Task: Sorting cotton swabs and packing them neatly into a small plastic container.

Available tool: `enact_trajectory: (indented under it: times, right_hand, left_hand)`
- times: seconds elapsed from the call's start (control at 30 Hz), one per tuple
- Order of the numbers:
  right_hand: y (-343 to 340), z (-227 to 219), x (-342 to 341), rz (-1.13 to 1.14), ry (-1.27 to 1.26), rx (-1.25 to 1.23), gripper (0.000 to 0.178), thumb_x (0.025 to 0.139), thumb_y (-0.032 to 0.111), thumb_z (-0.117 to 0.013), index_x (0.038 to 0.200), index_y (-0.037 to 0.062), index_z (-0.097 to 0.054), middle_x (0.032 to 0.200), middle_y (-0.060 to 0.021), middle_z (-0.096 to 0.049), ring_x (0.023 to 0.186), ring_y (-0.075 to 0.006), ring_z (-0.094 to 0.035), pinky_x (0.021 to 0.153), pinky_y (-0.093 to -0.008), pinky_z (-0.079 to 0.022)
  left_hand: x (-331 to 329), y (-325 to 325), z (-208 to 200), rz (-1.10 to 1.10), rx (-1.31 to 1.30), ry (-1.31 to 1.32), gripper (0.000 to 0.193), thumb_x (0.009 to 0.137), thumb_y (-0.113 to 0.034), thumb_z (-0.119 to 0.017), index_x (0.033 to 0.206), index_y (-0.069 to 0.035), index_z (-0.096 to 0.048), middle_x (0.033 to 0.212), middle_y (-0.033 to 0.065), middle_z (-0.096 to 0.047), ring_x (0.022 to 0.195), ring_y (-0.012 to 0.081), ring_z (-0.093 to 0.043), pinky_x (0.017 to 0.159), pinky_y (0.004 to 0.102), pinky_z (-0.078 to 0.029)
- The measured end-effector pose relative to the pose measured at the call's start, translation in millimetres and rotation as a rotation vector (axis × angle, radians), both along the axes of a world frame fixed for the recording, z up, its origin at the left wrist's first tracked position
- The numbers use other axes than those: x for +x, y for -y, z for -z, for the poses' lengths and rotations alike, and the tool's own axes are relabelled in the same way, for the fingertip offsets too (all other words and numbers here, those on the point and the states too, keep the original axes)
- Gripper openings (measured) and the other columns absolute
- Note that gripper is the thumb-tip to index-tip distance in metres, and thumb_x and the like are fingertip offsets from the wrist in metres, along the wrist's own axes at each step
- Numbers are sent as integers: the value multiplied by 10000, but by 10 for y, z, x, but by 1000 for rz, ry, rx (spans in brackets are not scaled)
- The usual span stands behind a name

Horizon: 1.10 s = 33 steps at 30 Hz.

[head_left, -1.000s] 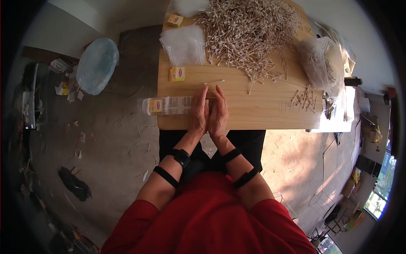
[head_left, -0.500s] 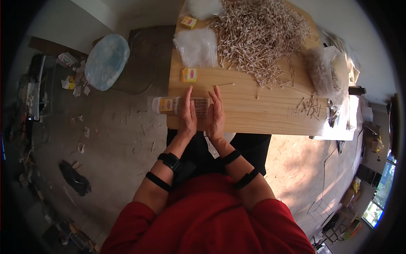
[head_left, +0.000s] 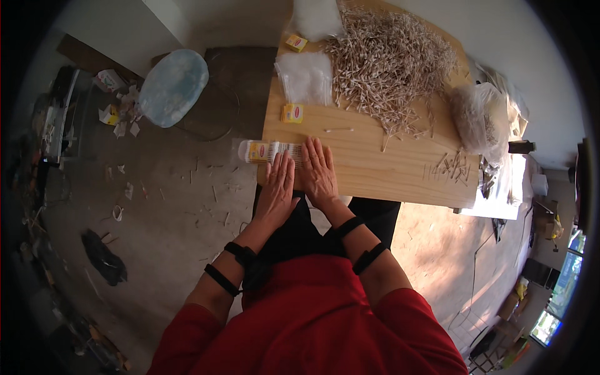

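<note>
A clear bag of cotton swabs [head_left: 285, 149] lies at the table's near left corner, a yellow label card [head_left: 257, 151] showing inside its left end. My left hand [head_left: 277, 190] is stretched out palm down, its fingertips at the bag's near edge. Beside it, my right hand [head_left: 319, 172] rests with straight fingers against the bag's right end. Neither hand grasps anything. Part of the bag is hidden under the fingers. One loose cotton swab [head_left: 339, 130] lies just beyond my right hand.
A large heap of cotton swabs [head_left: 390, 69] covers the far table. Flat clear bags [head_left: 305, 78] and yellow cards [head_left: 292, 113] lie left of it. A filled plastic bag [head_left: 478, 115] stands at the right, near scattered swabs [head_left: 455, 167]. A blue stool [head_left: 173, 87] is on the floor.
My hands were upright with palms facing each other across the bag. They have turned flatter, and the left has drawn back toward me, uncovering more swabs. The whole view has shifted slightly.
</note>
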State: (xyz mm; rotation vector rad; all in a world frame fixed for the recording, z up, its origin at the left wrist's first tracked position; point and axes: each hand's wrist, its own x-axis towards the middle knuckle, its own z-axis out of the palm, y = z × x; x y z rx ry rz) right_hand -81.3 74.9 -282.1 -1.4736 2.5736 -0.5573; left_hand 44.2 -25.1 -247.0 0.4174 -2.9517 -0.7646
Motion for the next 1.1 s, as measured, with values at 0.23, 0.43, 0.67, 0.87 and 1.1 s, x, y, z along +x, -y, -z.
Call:
enact_trajectory:
  times: [0.23, 0.43, 0.67, 0.87, 1.1]
  right_hand:
    - [4, 9, 37, -16, -41, 64, 639, 942, 180, -481, 1516, -8, -272, 1625, -172, -177, 1523, -305, -105, 1229, -479, -67]
    - [-34, 7, 18, 44, -24, 13, 591, 974, 189, -461, 1515, 16, -296, 1625, -149, -194, 1522, -289, -117, 1218, -513, -30]
    - [-34, 47, 49, 88, -45, 18, 619, 939, 150, -471, 1516, 15, -291, 1622, -130, -217, 1518, -275, -152, 1214, -537, -52]
    - [-4, 52, 54, 85, -33, 35, 606, 956, 151, -463, 1518, 17, -281, 1625, -130, -209, 1518, -275, -150, 1215, -535, -52]
    - [-3, 54, 55, 88, -37, 19, 597, 954, 159, -476, 1506, 8, -305, 1624, -130, -213, 1515, -275, -165, 1217, -527, -67]
  left_hand:
    - [-324, 113, 46, 98, -224, 254, 1154, 677, -262, -844, 1542, 26, -136, 1634, 180, -81, 1525, 297, -54, 1244, 471, -72]
    - [-319, 118, 61, 83, -267, 263, 1195, 666, -303, -859, 1550, 12, -118, 1639, 162, -73, 1524, 298, -54, 1241, 488, -63]
    - [75, 606, 21, -27, -114, -32, 1048, 833, -376, -739, 1562, -14, -79, 1639, 180, -73, 1519, 338, -71, 1192, 609, -7]
    - [119, 855, 55, 101, -161, 106, 1021, 861, -427, -689, 1562, -12, -73, 1646, 150, -66, 1523, 317, -45, 1205, 578, 32]
    - [118, 885, 163, 111, -20, 73, 1023, 851, -363, -721, 1556, -7, -71, 1640, 144, -69, 1519, 317, -64, 1235, 506, -71]
